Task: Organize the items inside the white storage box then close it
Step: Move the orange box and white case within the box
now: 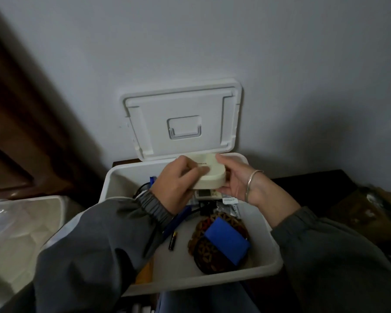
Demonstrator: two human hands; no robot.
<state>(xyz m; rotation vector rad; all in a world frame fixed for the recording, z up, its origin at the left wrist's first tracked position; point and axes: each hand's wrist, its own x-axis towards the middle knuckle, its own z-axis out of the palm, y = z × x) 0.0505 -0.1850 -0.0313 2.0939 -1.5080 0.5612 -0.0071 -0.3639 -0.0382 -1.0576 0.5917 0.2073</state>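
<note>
The white storage box (266, 224) stands open in front of me, its lid (183, 105) leaning back against the wall. Above the box's far half, both hands hold a small cream-coloured case (212, 173) with rounded corners. My left hand (176, 184) grips its left side with the thumb on top. My right hand (235, 181), with a silver bangle at the wrist, grips its right end. Inside the box lie a blue block (227, 241) on a brown patterned pouch (210, 256), a black battery (173, 240), dark cables, a small white device (207, 194) and packets.
A white bin with a clear plastic liner (16, 229) stands at the left. A dark brown door (20, 109) runs up the left side. A dim cluttered brown surface (359, 206) lies to the right. The grey wall is right behind the box.
</note>
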